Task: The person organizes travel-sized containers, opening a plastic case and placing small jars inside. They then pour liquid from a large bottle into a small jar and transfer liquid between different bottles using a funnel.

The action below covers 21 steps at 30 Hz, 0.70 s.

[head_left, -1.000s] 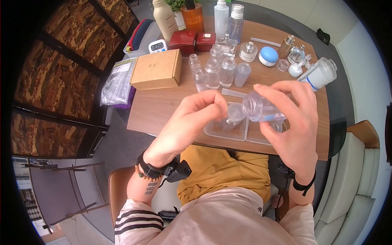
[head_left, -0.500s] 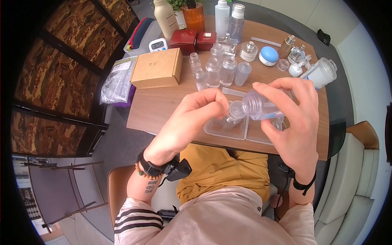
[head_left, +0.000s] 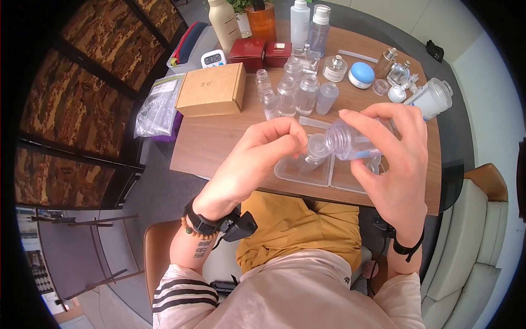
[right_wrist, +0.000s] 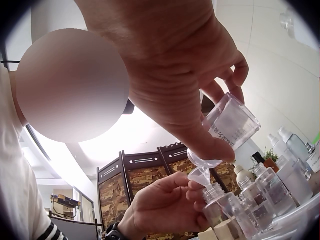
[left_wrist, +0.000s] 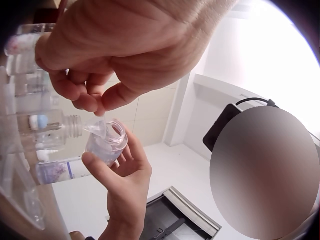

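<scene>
My right hand [head_left: 397,145] grips a clear wide-mouthed bottle [head_left: 359,143] and holds it tipped, with its open threaded mouth facing left. That mouth is right over a small clear funnel [left_wrist: 96,128]. Thumb and fingertips of my left hand [head_left: 255,151] pinch the funnel's rim. The funnel's spout points into the neck of a small clear bottle [left_wrist: 55,129] that stands upright under it, as the right wrist view shows. Inside the tilted bottle [right_wrist: 232,122] some clear liquid seems to show near the mouth.
A shallow clear divided tray [head_left: 330,178] lies under the hands. Behind it stand several clear open bottles [head_left: 286,96] and a frosted one [head_left: 327,98]. A cardboard box [head_left: 211,89] is left, a blue-lidded jar [head_left: 361,75] and a large clear pump bottle [head_left: 433,100] right.
The head view has shifted slightly. Both hands, the funnel and the tipped bottle keep nearly the same pose.
</scene>
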Each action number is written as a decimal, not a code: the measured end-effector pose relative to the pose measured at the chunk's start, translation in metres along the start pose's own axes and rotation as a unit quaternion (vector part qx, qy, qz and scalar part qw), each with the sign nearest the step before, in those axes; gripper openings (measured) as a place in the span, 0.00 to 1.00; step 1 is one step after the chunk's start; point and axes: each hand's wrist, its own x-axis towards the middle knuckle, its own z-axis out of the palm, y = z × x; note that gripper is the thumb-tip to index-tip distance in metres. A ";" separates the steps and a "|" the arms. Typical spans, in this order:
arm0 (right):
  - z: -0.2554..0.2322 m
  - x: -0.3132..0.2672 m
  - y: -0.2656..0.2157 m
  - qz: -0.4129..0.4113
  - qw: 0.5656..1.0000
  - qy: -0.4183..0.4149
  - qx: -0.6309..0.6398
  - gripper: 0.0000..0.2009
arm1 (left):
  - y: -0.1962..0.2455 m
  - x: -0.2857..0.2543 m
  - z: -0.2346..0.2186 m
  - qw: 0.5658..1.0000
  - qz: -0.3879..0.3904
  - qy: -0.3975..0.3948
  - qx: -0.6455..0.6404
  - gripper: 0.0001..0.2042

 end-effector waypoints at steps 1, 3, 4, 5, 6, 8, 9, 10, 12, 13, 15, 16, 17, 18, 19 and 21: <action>0.000 0.000 0.000 -0.003 1.000 0.002 0.009 0.32 | -0.001 0.000 0.000 1.000 0.000 -0.002 -0.002 0.08; 0.000 0.000 0.000 -0.003 1.000 0.001 0.007 0.32 | -0.002 0.001 -0.002 1.000 -0.001 -0.009 -0.008 0.08; 0.000 0.000 0.000 -0.004 1.000 0.001 0.005 0.32 | -0.002 0.001 -0.003 1.000 -0.001 -0.017 -0.013 0.07; 0.000 -0.001 0.000 -0.004 1.000 0.000 0.005 0.32 | -0.002 0.001 -0.002 1.000 -0.001 -0.017 -0.013 0.07; 0.000 -0.001 -0.001 -0.003 1.000 -0.001 0.003 0.32 | -0.002 0.001 -0.001 1.000 0.001 -0.009 -0.005 0.08; 0.000 -0.001 -0.001 -0.002 1.000 -0.004 0.001 0.32 | -0.002 0.000 -0.001 1.000 0.002 0.000 0.002 0.09; 0.001 -0.001 -0.001 -0.002 1.000 -0.003 0.002 0.32 | -0.002 0.001 -0.001 1.000 0.002 -0.001 0.005 0.09; 0.001 -0.002 -0.001 -0.003 1.000 -0.003 0.003 0.32 | -0.002 0.001 -0.001 1.000 0.001 -0.002 0.008 0.09; 0.001 -0.001 -0.001 -0.005 1.000 -0.004 0.000 0.32 | -0.002 0.000 -0.003 1.000 -0.001 -0.008 0.000 0.08; 0.001 -0.001 -0.001 -0.006 1.000 -0.003 -0.005 0.32 | -0.002 0.000 -0.003 1.000 -0.002 -0.016 -0.007 0.08; 0.001 -0.001 -0.001 -0.005 1.000 -0.005 -0.003 0.32 | -0.003 0.000 -0.003 1.000 -0.004 -0.016 -0.008 0.08; 0.002 -0.001 -0.001 -0.003 1.000 -0.006 -0.003 0.32 | -0.004 0.000 -0.003 1.000 -0.005 -0.017 -0.008 0.08; 0.002 -0.001 -0.001 -0.003 1.000 -0.007 -0.002 0.32 | -0.004 0.000 -0.003 1.000 -0.006 -0.016 -0.008 0.08; 0.002 -0.001 -0.001 -0.004 1.000 -0.007 -0.001 0.32 | -0.004 0.000 -0.003 1.000 -0.005 -0.015 -0.009 0.08; 0.002 -0.001 -0.001 -0.004 1.000 -0.006 0.000 0.32 | -0.005 0.000 -0.003 1.000 -0.004 -0.013 -0.010 0.08; 0.003 0.000 -0.001 -0.005 1.000 -0.004 0.001 0.32 | -0.005 0.000 -0.004 1.000 -0.003 -0.014 -0.011 0.08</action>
